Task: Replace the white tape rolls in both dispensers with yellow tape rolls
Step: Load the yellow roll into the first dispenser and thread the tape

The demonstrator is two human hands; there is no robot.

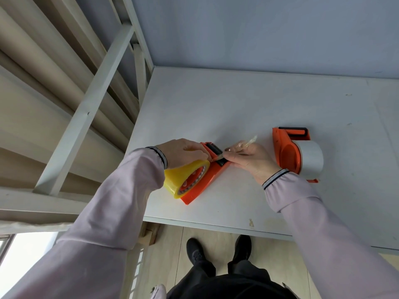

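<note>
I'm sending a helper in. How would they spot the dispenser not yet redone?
On the white table, look right of the person's right hand. That orange dispenser lies there untouched. It carries a white tape roll, while its neighbour holds yellow.

1. 2 dispensers, near one (pixel 203 186) and far one (pixel 288 152): orange plastic, smooth, slightly glossy.
2. Yellow tape roll (pixel 181 180): translucent glossy film.
3. White tape roll (pixel 311 158): smooth, satin sheen.
4. Table (pixel 248 100): matt white laminate, looking scuffed.
5. Sleeves (pixel 121 190): soft matt cloth.
6. Floor (pixel 172 244): pale wood-look boards.
</note>
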